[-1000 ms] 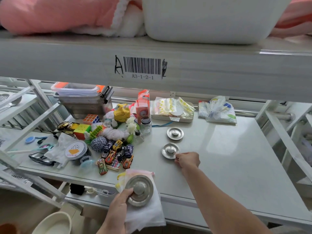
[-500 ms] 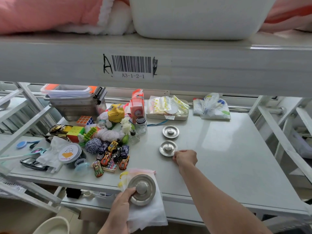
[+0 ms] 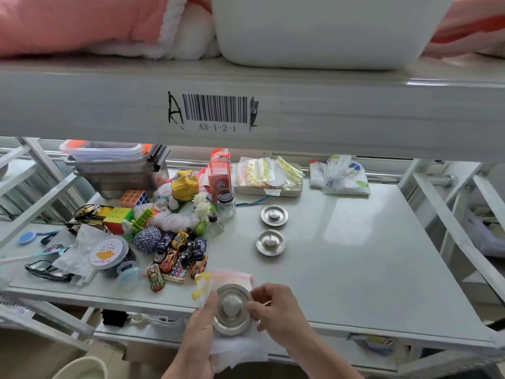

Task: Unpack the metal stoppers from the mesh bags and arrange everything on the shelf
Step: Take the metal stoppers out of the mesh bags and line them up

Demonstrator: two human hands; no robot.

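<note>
Holding now: you have the third metal stopper (image 3: 232,309) knob-up at the front edge of the shelf (image 3: 369,255), lying on a white mesh bag (image 3: 240,348) that drapes over the edge toward you.
Left hand: your left hand (image 3: 200,335) comes up from below, thumb laid against the disc's left rim, the other fingers hidden under the bag; it looks closed around stopper and bag together.
Right hand: your right hand (image 3: 276,307) is touching the disc's right rim, thumb and forefinger pinched there, on the rim or on the mesh beside it; you cannot tell which from this view.
Key relation: the stopper sits between your two hands, both in contact, so neither is nearer. As a round disc it has no long axis; what matters is that the flat face is up and the knob is free.
Second bag: a pink and yellow mesh bag (image 3: 224,277) lies flat on the shelf just behind the stopper.
Placed stoppers: two stoppers already stand in a line running away from you, the nearer one (image 3: 270,242) and the farther one (image 3: 274,215), well apart from your hands.
Likely next: lift the disc clear of the mesh and carry it forward to extend that line toward you.
Clutter: toy cars (image 3: 180,253) lie just left of that path; keep right of them.
</note>
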